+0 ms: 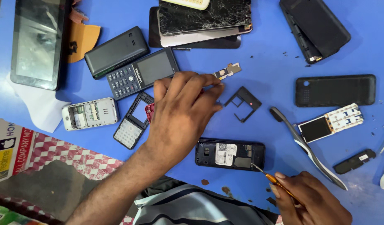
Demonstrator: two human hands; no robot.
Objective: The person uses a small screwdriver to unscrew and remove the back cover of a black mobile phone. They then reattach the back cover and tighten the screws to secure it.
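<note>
An opened black phone body [230,154] lies on the blue table [275,79] near its front edge. The right hand [310,200], fingers closed around an orange screwdriver [272,178], sets the tip on it. The left hand [183,112] hovers beyond, fingers loosely curled, fingertips pinching near a small metal part [227,71].

My left hand [183,109] covers most of a red part [149,111]. My right hand [312,199] is cut by the lower edge. The tablet [38,41], upper left, runs off frame.
</note>
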